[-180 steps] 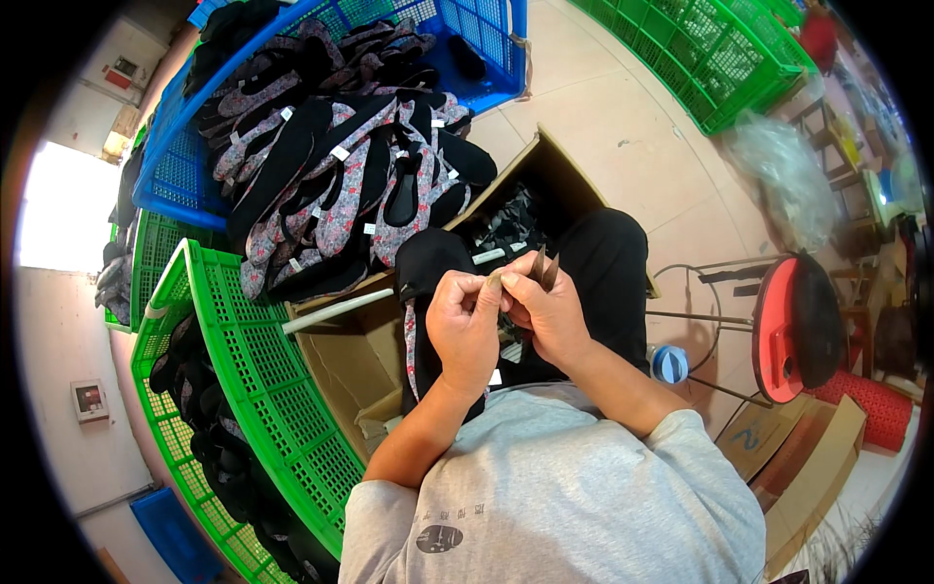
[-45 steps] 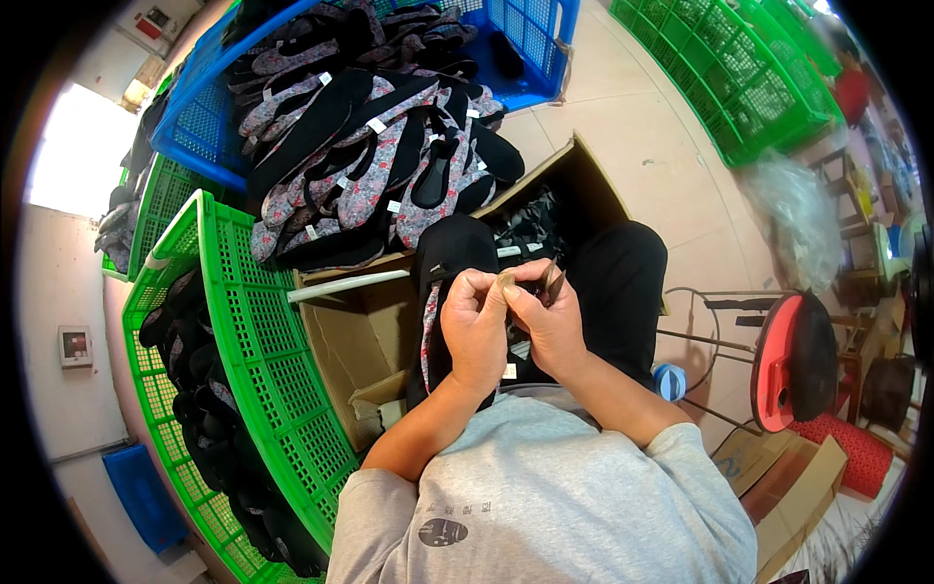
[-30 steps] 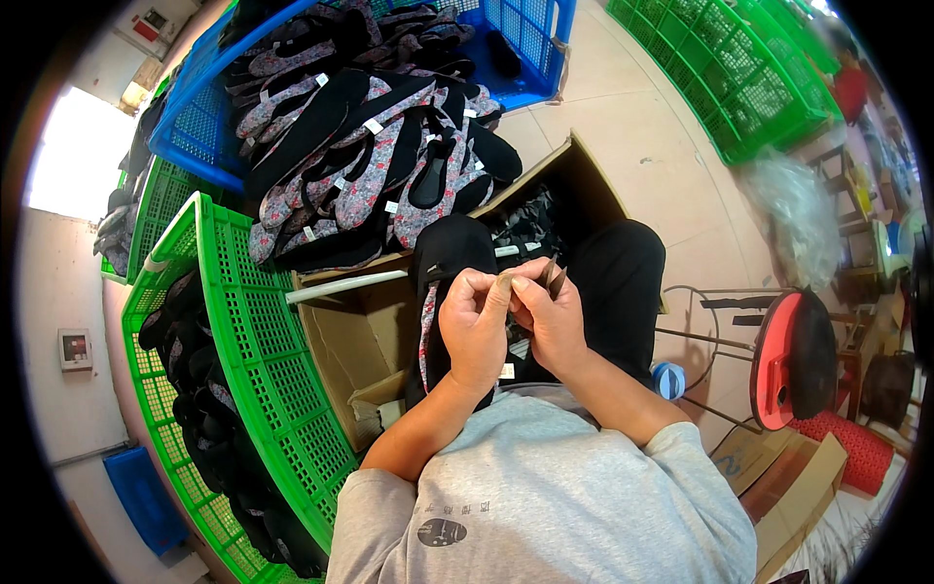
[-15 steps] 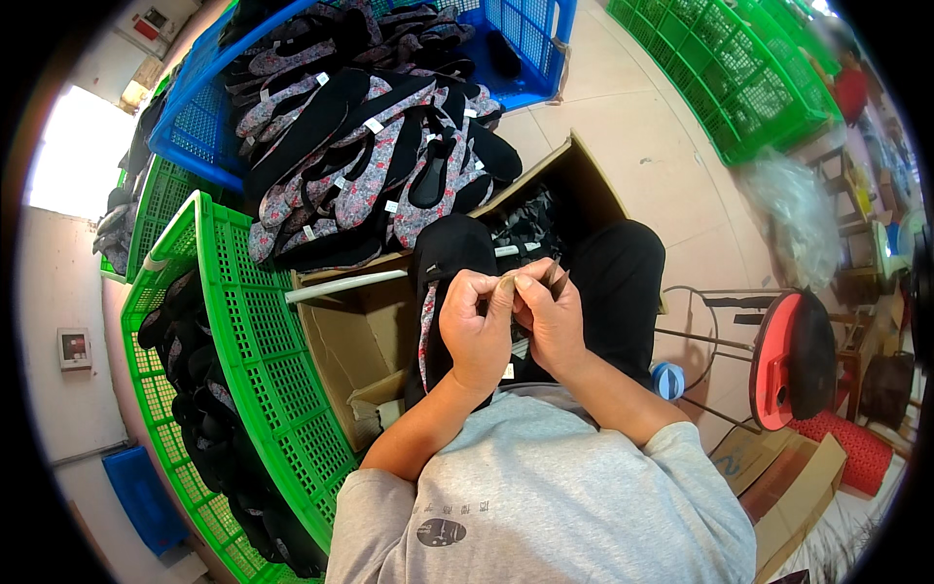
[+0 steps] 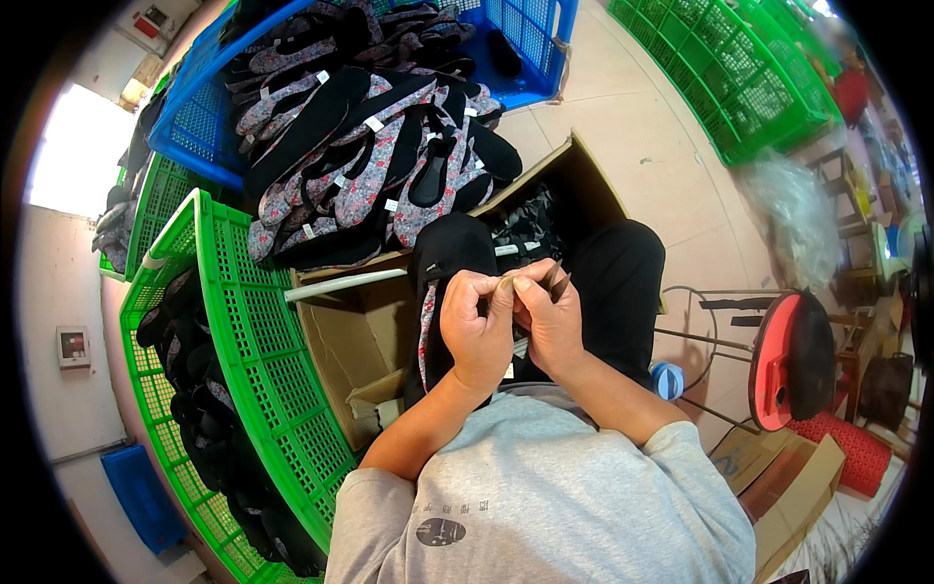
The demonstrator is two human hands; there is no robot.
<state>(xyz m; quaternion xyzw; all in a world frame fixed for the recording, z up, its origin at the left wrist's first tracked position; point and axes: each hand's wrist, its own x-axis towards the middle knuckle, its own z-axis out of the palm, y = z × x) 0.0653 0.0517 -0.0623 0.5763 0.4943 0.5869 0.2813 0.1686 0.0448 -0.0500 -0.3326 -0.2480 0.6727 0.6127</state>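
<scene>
My left hand (image 5: pixel 477 331) and my right hand (image 5: pixel 548 326) meet above my lap, thumbs and fingertips pinched together. What they pinch is too small and too covered to make out. A thin dark piece (image 5: pixel 557 279) shows at the fingers of my right hand; its kind is unclear. Against my left thigh lies a narrow floral-edged black item (image 5: pixel 426 336), partly hidden by the left hand. In front of my knees, floral slippers (image 5: pixel 365 190) with black soles and small white tags lie heaped.
A blue crate (image 5: pixel 533 73) behind the heap holds more slippers. Left of me stands a green crate (image 5: pixel 268 341) of black slippers. Open cardboard boxes (image 5: pixel 355 336) sit by my legs, a white bar (image 5: pixel 350 284) across one. At right are a red-and-black round stool (image 5: pixel 773 360) and another green crate (image 5: pixel 730 88).
Both hands stay pinched together in nearly the same place; only a very slight shift of the fingers shows. The slippers and crates have not moved.
</scene>
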